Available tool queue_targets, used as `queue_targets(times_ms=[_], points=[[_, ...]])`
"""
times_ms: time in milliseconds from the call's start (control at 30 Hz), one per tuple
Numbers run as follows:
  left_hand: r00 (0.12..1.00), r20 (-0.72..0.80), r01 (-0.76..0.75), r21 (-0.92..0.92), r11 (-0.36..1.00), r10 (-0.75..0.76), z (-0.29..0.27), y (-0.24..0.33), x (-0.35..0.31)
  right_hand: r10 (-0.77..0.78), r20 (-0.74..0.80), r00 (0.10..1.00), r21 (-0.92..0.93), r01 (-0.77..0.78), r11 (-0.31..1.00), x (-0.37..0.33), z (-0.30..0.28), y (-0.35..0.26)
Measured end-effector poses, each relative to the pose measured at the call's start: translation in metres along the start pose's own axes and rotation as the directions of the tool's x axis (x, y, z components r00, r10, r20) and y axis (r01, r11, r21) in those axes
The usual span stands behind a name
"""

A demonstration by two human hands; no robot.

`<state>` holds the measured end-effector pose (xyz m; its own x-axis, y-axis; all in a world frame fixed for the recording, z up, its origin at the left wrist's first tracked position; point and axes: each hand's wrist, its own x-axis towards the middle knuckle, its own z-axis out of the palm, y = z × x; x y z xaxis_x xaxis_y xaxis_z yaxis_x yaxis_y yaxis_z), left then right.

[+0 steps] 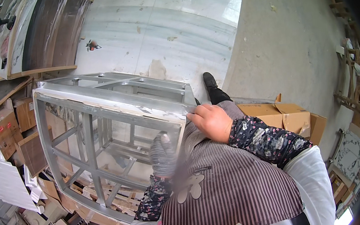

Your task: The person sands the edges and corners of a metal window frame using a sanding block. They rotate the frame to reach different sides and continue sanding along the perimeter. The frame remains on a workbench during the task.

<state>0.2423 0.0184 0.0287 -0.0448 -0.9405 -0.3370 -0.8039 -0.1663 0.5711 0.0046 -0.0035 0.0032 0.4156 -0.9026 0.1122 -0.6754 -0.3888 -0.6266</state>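
Note:
A welded metal frame (90, 139) of square tubes stands in front of me on the left. Along its upper front rail runs a white, rough-edged strip (111, 104). My right hand (211, 121), bare, is closed at the rail's right-hand corner, its fingertips curled against the metal. What lies under those fingers is partly hidden. My left hand (162, 154) wears a grey glove and hangs by the frame's near right side, slightly blurred. Its fingers look stretched out, and I see nothing held in them.
Cardboard boxes (279, 116) stand by my right side. Offcuts, more cartons (6, 129) and white panels (8, 178) crowd the left. A brown-topped cabinet (51, 31) stands at the far left, and a small red-and-black tool (92, 45) lies on the pale floor. Stacked pieces line the right wall.

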Motion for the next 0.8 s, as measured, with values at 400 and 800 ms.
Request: queue_targets(times_ms=[400, 800], points=[[1.000, -0.031, 0.001, 0.024, 1.000, 0.000, 0.001, -0.003, 0.001, 0.167, -0.139, 0.976, 0.049, -0.162, 0.986, 0.001, 0.009, -0.006], [0.998, -0.029, 0.053, 0.025, 0.998, -0.052, 0.001, -0.003, 0.000, 0.168, -0.112, 0.979, 0.154, -0.150, 0.977, 0.001, 0.003, -0.006]])
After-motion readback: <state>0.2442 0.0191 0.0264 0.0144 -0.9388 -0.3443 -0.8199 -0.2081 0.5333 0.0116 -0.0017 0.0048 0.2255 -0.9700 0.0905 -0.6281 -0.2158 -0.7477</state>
